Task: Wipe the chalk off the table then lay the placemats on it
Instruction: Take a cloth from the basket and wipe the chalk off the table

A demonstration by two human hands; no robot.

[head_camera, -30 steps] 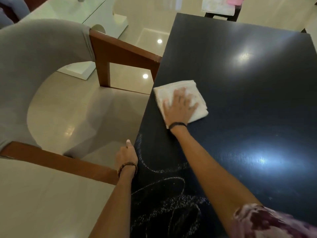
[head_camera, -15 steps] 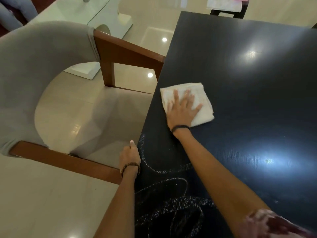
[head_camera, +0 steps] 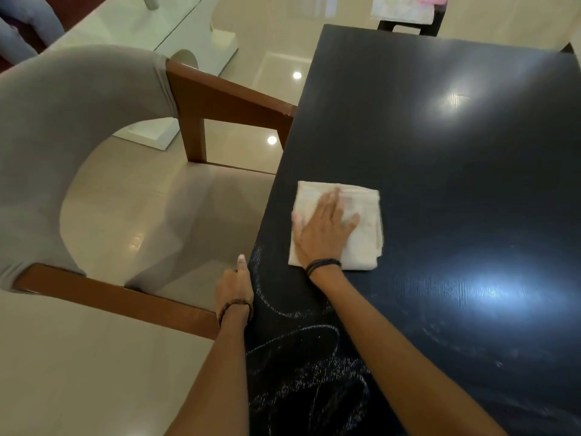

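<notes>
A dark glossy table (head_camera: pixel 456 171) fills the right side of the head view. White chalk scribbles (head_camera: pixel 301 357) cover its near left corner. A folded white cloth (head_camera: pixel 361 234) lies flat on the table near the left edge, just beyond the scribbles. My right hand (head_camera: pixel 323 231) presses flat on the cloth with the fingers spread and straight. My left hand (head_camera: pixel 235 286) grips the table's left edge beside the chalk, thumb pointing forward. No placemats are clearly in view.
A grey upholstered chair with wooden arms (head_camera: pixel 226 96) stands close against the table's left side. A glass table (head_camera: pixel 132 23) is at the back left. Beyond the table's far end stands a dark chair (head_camera: pixel 405 25) with light cloth on it.
My right hand has drawn the cloth toward me along the left edge, closer to the chalk marks. My left hand has stayed on the table edge.
</notes>
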